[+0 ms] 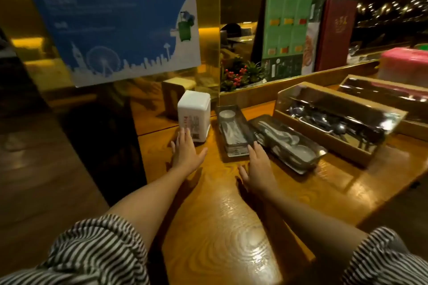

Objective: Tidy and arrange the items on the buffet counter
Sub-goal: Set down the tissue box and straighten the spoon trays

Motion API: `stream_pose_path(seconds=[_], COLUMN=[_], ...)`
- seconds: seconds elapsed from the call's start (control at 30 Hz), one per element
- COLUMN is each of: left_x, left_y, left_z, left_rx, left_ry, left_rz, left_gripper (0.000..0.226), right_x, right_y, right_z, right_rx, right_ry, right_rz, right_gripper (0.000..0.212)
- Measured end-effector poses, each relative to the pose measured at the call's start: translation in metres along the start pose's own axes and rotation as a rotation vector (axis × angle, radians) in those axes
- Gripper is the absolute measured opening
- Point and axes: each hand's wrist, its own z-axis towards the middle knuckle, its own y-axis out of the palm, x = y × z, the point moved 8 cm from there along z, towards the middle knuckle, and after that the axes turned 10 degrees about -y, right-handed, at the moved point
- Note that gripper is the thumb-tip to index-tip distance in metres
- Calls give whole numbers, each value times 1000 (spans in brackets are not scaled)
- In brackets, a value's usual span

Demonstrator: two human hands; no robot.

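Spread flat, left hand touches the white dispenser, right hand the spoon tray beside a second tray.

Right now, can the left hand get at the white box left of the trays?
Probably yes. The left hand is open, its fingertips at the near face of the white box, and nothing stands between them.
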Motion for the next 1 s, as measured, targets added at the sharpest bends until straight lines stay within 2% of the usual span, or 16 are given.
stream_pose_path(seconds=[0.2, 0.33, 0.53, 0.8, 1.0], left_x=[15, 29, 42, 36, 25], left_y=[-16, -22, -22, -35, -52], left_z=[31, 56, 85, 99, 102], left_rx=[114, 149, 210, 332, 265], left_ry=[-44, -94, -203, -229, -45], left_rz=[-311, -356, -445, -439, -331], left_gripper=[104, 116, 133, 110, 107], right_x=[-35, -48, -25, 26, 24], right_y=[2, -13, -5, 36, 43], right_z=[46, 109, 189, 194, 193], right_rx=[109, 139, 53, -121, -127], right_ry=[-156, -142, -90, -50, -71], right_rz=[26, 155, 259, 48, 31], right_gripper=[80, 75, 68, 71, 75])
